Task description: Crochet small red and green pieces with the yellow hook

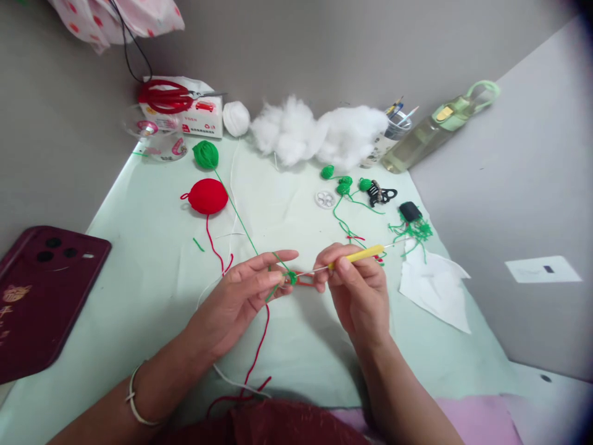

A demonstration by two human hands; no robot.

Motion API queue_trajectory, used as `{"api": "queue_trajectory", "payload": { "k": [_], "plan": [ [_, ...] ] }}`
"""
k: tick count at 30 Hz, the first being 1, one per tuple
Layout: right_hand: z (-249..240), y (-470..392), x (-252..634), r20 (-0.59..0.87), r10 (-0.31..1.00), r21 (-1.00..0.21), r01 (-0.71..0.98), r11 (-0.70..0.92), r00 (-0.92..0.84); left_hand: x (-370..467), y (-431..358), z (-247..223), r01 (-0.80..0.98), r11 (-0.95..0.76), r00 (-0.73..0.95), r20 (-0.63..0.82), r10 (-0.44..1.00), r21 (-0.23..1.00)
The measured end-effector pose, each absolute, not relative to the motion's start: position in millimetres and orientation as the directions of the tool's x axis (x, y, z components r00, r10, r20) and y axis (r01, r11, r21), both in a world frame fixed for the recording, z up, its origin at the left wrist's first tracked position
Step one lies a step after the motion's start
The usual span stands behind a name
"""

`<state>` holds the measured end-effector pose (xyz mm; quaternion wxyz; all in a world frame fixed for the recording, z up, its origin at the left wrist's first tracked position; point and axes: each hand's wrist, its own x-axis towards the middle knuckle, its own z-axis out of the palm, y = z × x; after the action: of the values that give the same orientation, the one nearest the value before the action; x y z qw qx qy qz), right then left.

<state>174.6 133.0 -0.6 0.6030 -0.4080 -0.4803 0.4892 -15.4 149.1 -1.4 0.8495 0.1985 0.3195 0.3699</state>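
Observation:
Between thumb and fingers, my left hand [248, 281] pinches a small green crochet piece [291, 278], its index finger stretched out. A strand of green yarn [238, 222] runs over that hand from the green yarn ball [206, 154] at the back left. My right hand [354, 278] grips a crochet hook [356, 254] by its yellow handle, and the thin metal end reaches into the green piece. An orange-red loop-shaped thing [306, 278] lies between the two hands; what it is I cannot make out.
A red yarn ball [208, 196] and white stuffing [290, 131] lie toward the back. Red scissors [169, 97] rest on a box. Small green crocheted pieces [343, 185], a black claw clip [382, 194] and a bottle [430, 133] are right. A dark red phone [50, 296] is left.

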Motion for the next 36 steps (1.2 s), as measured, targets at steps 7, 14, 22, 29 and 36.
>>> {"api": "queue_trajectory", "payload": {
  "k": [7, 14, 22, 29, 36],
  "plan": [
    [-1.5, 128.8, 169.9, 0.19, 0.982, -0.978, -0.08, 0.19, 0.014, -12.6, 145.4, -4.6, -0.446, 0.622, 0.525, -0.376, 0.764, 0.643],
    [-3.1, 119.8, 172.9, 0.503, 0.852, -0.761, 0.393, 0.516, -0.144, -13.8, 145.1, -2.3, -0.481, 0.601, 0.456, -0.404, 0.793, 0.638],
    [-0.9, 123.1, 171.6, 0.523, 0.845, -0.775, 0.35, 0.526, -0.112, -14.7, 146.6, -5.6, -0.521, 0.664, 0.538, -0.398, 0.744, 0.537],
    [-7.7, 125.2, 169.2, 0.358, 0.933, -0.912, 0.2, 0.357, -0.031, -12.2, 142.3, -3.3, -0.43, 0.501, 0.349, -0.373, 0.86, 0.751],
    [-8.8, 117.8, 167.7, 0.583, 0.803, -0.678, 0.472, 0.563, -0.122, -10.6, 143.3, -6.0, -0.498, 0.665, 0.564, -0.375, 0.736, 0.557]
  ]
}}
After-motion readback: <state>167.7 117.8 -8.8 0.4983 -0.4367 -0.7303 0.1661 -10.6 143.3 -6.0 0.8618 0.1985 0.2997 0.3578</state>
